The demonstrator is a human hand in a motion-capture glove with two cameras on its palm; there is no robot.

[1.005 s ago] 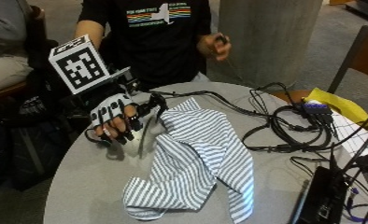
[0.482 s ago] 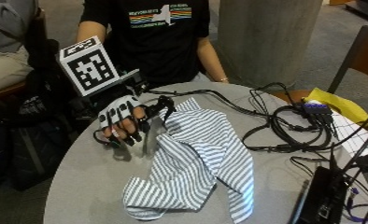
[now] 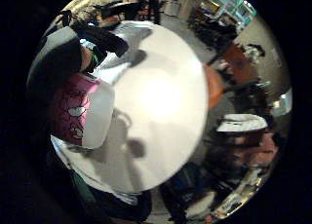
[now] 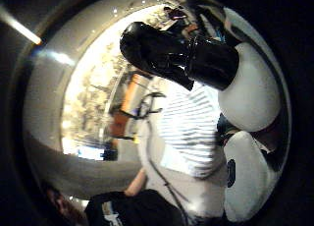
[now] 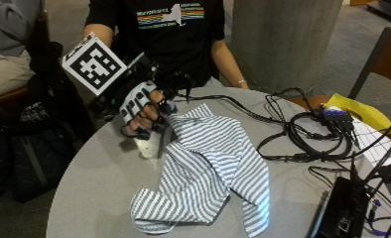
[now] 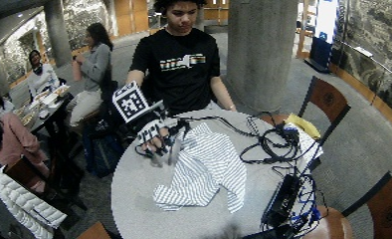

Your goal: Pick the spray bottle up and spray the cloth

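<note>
A person seated at a round grey table (image 5: 96, 183) wears a black T-shirt (image 5: 162, 29) with a multicoloured printed band across the chest; its lettering cannot be read from here. The gloved right hand (image 5: 143, 106) is curled round a spray bottle (image 5: 149, 144), fingers wrapped about the neck, the thumb hidden from the outside view. The bottle stands upright at the table's edge nearest the person, its pale lower body showing below the fingers; whether its base touches the tabletop or is just clear of it cannot be told. In the little-finger-side palm view the bottle (image 3: 80, 109) shows a pink label with a white heart-like pattern beside a white section; no words can be made out. What the bottle contains is not visible. In the thumb-side palm view a black nozzle head (image 4: 171, 51) sits above the white body, facing out over the cloth.

The cloth (image 5: 209, 173), a blue-and-white striped shirt, lies crumpled on the middle of the table, its nearest fold just beside the bottle. Beyond it lie looped black cables (image 5: 307, 134), a yellow sheet (image 5: 354, 106) and, at the table's far edge, a black box (image 5: 337, 208).
</note>
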